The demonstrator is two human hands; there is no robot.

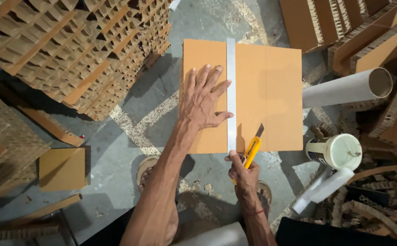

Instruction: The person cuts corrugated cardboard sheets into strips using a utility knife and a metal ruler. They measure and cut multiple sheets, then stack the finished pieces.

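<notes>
**On the floor: blade close to a bracing thumb**

Down on the concrete floor (162, 109) lies a brown cardboard sheet (271, 91), a steel ruler (231, 82) across it. The left hand (204, 102) presses flat, fingers spread, thumb against the ruler's edge. The right hand (244, 171) grips a yellow utility knife (252, 148) at the near edge. If the ruler slides or the blade climbs it, the thumb looks exposed and the cut could wander.

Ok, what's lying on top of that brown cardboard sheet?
A metal ruler lies along the cardboard sheet, pinned by the left hand. Whatever is beneath the sheet stays hidden.
</notes>
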